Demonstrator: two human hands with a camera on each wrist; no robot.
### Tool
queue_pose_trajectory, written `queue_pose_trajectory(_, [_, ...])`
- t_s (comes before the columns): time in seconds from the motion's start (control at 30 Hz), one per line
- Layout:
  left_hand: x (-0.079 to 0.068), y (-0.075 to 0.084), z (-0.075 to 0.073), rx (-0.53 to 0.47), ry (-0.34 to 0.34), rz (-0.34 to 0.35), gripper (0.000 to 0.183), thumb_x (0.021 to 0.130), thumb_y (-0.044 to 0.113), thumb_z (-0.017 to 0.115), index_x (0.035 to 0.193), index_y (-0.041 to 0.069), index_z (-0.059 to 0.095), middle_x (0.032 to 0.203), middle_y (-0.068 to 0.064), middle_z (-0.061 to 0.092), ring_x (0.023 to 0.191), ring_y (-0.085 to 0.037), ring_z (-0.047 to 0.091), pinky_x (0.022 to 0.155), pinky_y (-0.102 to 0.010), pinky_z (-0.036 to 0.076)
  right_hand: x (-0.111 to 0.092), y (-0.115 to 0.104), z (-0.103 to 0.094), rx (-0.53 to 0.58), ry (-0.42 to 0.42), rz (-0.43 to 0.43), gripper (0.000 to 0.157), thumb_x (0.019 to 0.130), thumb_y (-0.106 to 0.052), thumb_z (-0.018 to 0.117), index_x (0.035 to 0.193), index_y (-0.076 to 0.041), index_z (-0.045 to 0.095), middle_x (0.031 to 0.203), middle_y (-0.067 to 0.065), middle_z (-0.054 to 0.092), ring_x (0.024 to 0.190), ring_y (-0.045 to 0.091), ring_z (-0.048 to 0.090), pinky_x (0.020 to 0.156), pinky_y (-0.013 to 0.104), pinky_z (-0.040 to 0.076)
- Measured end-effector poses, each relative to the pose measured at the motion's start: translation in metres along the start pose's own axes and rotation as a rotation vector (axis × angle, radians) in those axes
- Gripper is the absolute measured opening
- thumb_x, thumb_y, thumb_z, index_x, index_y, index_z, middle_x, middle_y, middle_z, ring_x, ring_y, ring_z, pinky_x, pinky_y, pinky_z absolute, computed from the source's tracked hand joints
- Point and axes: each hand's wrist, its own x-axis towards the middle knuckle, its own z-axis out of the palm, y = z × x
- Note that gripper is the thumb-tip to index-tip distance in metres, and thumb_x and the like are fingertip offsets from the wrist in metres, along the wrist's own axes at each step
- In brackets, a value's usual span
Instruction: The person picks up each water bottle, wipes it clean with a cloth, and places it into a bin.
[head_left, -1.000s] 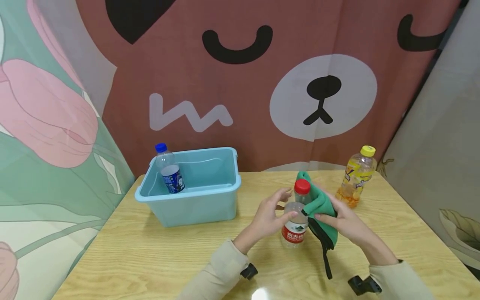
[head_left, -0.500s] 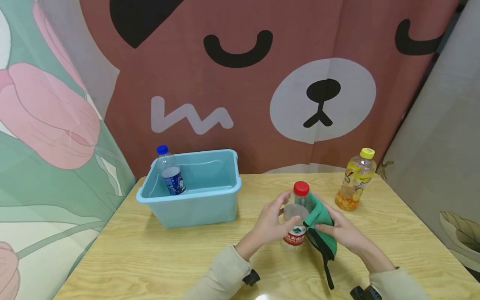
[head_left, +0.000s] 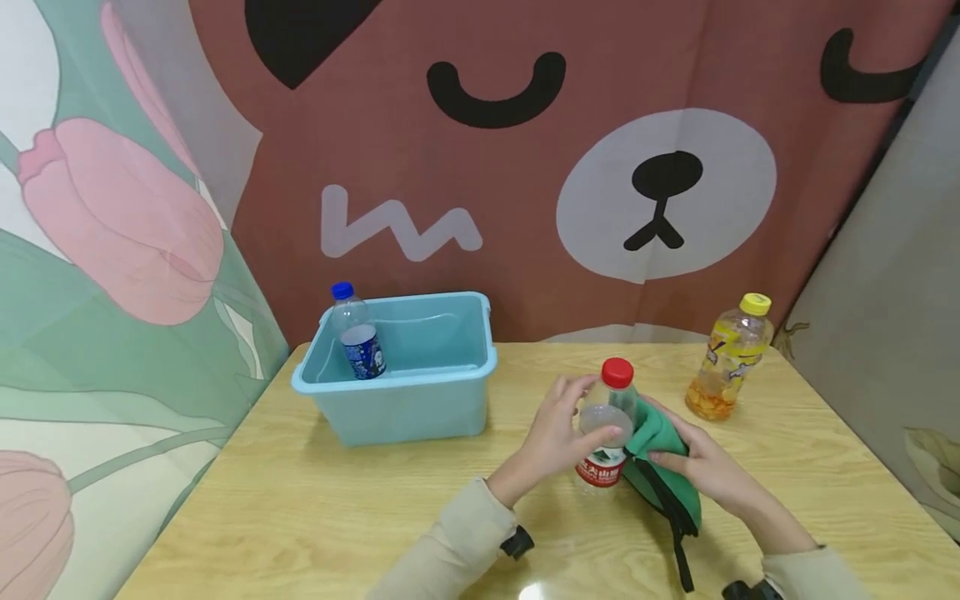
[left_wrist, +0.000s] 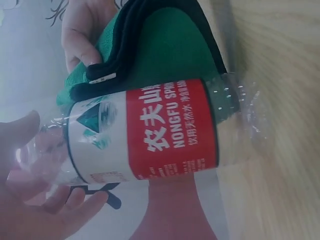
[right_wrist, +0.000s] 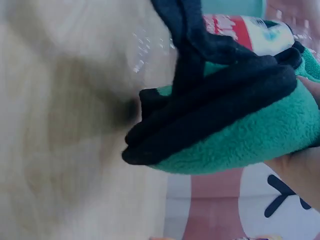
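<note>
A clear plastic water bottle (head_left: 602, 471) with a red cap and a red-and-white label stands upright, its base right at the tabletop. My left hand (head_left: 551, 433) grips it around the upper part, below the cap, thumb in front. On the bottle's right side, my right hand (head_left: 701, 462) holds a folded green towel (head_left: 654, 435) with black edging, its thumb on the near face. A black strip of the towel dangles toward the table. The left wrist view shows the towel (left_wrist: 170, 47) lying along the bottle's label (left_wrist: 170, 130); most right-hand fingers are hidden behind the cloth.
A light blue plastic bin (head_left: 412, 412) stands at the back left, with a blue-capped bottle (head_left: 363, 346) leaning inside it. At the back right of the wooden table (head_left: 360, 517) is a yellow-capped bottle (head_left: 723, 367) with some orange contents. A printed curtain (head_left: 420, 167) hangs behind.
The towel has slid down from beside the cap to the bottle's side, with the right hand following. The left hand keeps its grip. The head view has shifted slightly.
</note>
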Motion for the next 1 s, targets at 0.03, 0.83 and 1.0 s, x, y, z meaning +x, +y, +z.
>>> queue_pose_trajectory(0.03, [0.001,0.0,-0.001,0.001,0.001,0.003,0.062,0.079,0.026,0.071,0.129,0.003,0.044,0.113,-0.01,0.049,0.1,-0.017,0.05,0.076,-0.02,0.047,0.0,-0.002,-0.003,-0.006,0.012,-0.024,0.067,0.088,-0.009,0.057,0.145,-0.01,0.021,0.146,0.016,0.022,0.115,-0.015,0.028,0.087,0.009,0.033])
queue_pose_trajectory(0.83, [0.002,0.002,-0.012,-0.038,-0.183,-0.049,0.059,0.087,0.017,0.063,0.137,0.006,0.035,0.133,-0.009,0.047,0.114,-0.018,0.049,0.083,-0.016,0.045,0.022,-0.038,-0.021,0.0,-0.06,-0.232,0.065,0.088,0.006,0.052,0.144,-0.006,0.023,0.138,-0.02,0.031,0.116,-0.006,0.037,0.084,0.014,0.042])
queue_pose_trajectory(1.0, [0.003,0.002,-0.01,0.029,-0.142,0.006,0.063,0.085,0.023,0.066,0.137,0.006,0.035,0.129,-0.007,0.05,0.11,-0.016,0.051,0.079,-0.013,0.045,0.025,-0.037,-0.024,0.003,-0.103,-0.219,0.065,0.089,0.005,0.051,0.145,-0.007,0.02,0.135,-0.021,0.034,0.114,-0.005,0.041,0.083,0.016,0.042])
